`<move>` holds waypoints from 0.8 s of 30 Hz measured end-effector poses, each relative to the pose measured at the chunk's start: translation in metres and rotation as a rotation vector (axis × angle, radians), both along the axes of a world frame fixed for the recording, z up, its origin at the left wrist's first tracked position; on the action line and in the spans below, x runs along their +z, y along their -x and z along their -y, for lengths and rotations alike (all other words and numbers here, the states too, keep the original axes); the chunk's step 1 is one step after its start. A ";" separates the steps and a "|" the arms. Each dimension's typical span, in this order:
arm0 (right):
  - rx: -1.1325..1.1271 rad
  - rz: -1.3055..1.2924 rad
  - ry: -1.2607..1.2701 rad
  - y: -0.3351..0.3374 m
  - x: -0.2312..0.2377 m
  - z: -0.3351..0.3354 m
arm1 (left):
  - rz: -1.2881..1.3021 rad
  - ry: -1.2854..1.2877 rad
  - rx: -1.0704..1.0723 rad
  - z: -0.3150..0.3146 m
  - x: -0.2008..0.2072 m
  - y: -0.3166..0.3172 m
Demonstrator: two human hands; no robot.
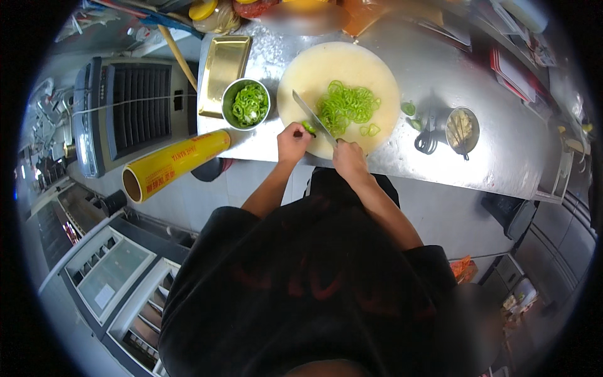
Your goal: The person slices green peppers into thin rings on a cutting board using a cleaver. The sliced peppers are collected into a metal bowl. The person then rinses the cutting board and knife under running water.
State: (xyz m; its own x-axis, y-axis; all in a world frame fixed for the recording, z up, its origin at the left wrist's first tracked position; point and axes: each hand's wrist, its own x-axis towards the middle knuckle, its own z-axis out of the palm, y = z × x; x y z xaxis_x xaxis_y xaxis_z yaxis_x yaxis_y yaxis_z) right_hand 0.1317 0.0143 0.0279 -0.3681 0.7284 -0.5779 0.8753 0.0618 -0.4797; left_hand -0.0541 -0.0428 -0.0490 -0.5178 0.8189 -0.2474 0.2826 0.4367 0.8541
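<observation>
My right hand point(350, 157) grips the handle of a kitchen knife point(312, 115), its blade slanting up and left over a round cream cutting board point(301, 66). Between the fingers of my left hand point(293, 143) is a piece of green pepper point(308, 127), close to the knife's edge at the near left of the board. A heap of sliced green pepper rings point(348, 103) lies just right of the blade, with a few loose rings nearer me. To the left of the board stands a metal container point(224, 108) with more cut green pepper inside.
A gold tray point(213, 69) lies behind the container. A yellow roll point(179, 163) juts past the table's left edge. On the steel table point(433, 69) at right are green pepper scraps point(411, 113), dark-handled scissors point(427, 143) and a small bowl point(473, 139) of pale pieces.
</observation>
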 end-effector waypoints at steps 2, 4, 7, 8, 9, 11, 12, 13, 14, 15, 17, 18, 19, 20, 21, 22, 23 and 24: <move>-0.014 -0.032 0.051 -0.015 -0.006 0.000 | -0.001 -0.029 0.036 0.002 -0.004 0.009; -0.018 -0.102 0.020 -0.029 -0.011 0.000 | 0.027 -0.086 0.062 0.000 0.009 0.014; -0.020 -0.139 -0.022 -0.038 -0.001 0.000 | 0.058 -0.267 0.114 -0.010 0.041 0.018; -0.020 -0.141 -0.039 -0.038 0.002 0.000 | 0.154 -0.326 0.148 -0.016 0.053 0.019; 0.004 -0.136 -0.086 -0.037 0.004 0.002 | 0.171 -0.328 0.156 -0.027 0.067 0.019; 0.055 -0.119 -0.174 -0.035 0.003 0.008 | -0.047 -0.252 -0.050 -0.056 0.097 0.008; 0.091 -0.097 -0.225 -0.035 -0.003 0.012 | -0.012 -0.263 -0.162 -0.072 0.096 -0.001; 0.116 -0.121 -0.281 -0.036 0.000 0.014 | -0.035 -0.277 -0.250 -0.091 0.103 -0.017; 0.134 -0.138 -0.343 -0.040 0.004 0.016 | -0.159 -0.121 -0.364 -0.111 0.116 -0.032; 0.155 -0.156 -0.401 -0.042 0.009 0.018 | -0.172 -0.082 -0.474 -0.124 0.110 -0.036; 0.169 -0.188 -0.441 -0.047 0.015 0.018 | -0.195 0.001 -0.695 -0.146 0.093 -0.043; 0.171 -0.200 -0.462 -0.051 0.016 0.018 | -0.178 0.097 -0.788 -0.151 0.089 -0.041; 0.175 -0.191 -0.478 -0.058 0.016 0.019 | -0.150 0.051 -0.790 -0.152 0.086 -0.038; 0.180 -0.186 -0.492 -0.064 0.016 0.020 | -0.124 0.009 -0.788 -0.151 0.082 -0.032; 0.181 -0.182 -0.505 -0.070 0.017 0.021 | -0.098 -0.031 -0.791 -0.150 0.084 -0.025; 0.180 -0.181 -0.509 -0.075 0.017 0.021 | -0.112 -0.008 -0.796 -0.148 0.088 -0.013; 0.186 -0.184 -0.513 -0.081 0.020 0.021 | -0.154 0.069 -0.795 -0.141 0.097 -0.001; 0.195 -0.179 -0.519 -0.088 0.024 0.020 | -0.191 0.140 -0.792 -0.134 0.107 0.008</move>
State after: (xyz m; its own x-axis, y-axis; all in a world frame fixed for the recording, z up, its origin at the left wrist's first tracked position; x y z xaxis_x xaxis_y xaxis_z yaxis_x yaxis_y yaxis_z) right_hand 0.2197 -0.0054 0.0515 -0.5829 0.8087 -0.0795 0.7322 0.4803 -0.4830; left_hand -0.0620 0.0914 0.0579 0.1562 0.9273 -0.3403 0.6860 0.1460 0.7128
